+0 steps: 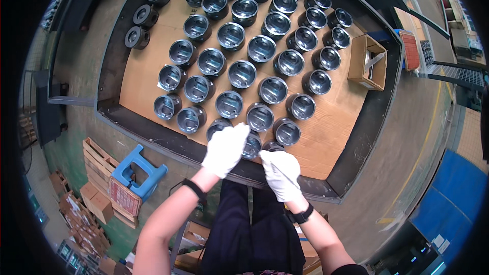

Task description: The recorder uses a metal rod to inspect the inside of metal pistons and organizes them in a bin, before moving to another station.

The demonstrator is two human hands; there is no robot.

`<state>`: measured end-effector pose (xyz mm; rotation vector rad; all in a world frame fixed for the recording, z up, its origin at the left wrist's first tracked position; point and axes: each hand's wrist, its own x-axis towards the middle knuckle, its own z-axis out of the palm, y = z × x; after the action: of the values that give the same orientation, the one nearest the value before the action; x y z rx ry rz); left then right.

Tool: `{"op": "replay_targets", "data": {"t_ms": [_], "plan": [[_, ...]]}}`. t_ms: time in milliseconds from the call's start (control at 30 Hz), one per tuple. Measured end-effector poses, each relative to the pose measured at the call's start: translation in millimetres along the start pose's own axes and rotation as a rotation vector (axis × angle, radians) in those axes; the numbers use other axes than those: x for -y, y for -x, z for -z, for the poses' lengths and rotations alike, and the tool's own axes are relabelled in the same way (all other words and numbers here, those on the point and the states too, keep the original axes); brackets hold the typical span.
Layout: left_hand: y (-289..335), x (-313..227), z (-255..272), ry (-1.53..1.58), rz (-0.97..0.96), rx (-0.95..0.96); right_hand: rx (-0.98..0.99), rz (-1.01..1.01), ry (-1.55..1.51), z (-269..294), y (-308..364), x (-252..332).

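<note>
Both left hand (225,152) and right hand (281,173) curl beside pistons (251,147); fingers (241,133) grasping or not, unclear.

Pistons (242,74) are arrayed across a cardboard-lined counter (153,129), with three set along its left wall and a box (358,55) placed at right; a stool (158,172) is positioned outside, near left.

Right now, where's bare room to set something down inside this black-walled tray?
Widest: brown cardboard lining right of the shiny grey metal cups, nearer you than the open brown cardboard box. A smaller patch lies between the cups and the black left wall. It's crowded mid-layout and between your white-gloved left hand and white-gloved right hand.
</note>
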<state>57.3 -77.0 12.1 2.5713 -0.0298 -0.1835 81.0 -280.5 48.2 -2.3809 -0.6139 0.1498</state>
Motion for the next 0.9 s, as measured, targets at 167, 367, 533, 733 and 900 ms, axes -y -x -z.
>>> {"op": "replay_targets", "data": {"t_ms": [167,367,533,733,900], "plan": [[-54,-32,-39,-0.211,-0.023,0.133,-0.075,-0.167,-0.063,56,25,-14],[-54,-6,-78,-0.308,-0.042,0.29,-0.136,-0.37,-0.397,78,56,-36],[-36,-26,-24,-0.277,-0.23,0.091,-0.229,-0.442,-0.399,108,65,-34],[-26,-129,-8,0.573,0.115,0.093,-0.883,-0.48,-0.182,222,69,-25],[7,-185,-116,1.89,0.732,0.572,-0.926,-0.401,-0.336,246,67,-21]]}}
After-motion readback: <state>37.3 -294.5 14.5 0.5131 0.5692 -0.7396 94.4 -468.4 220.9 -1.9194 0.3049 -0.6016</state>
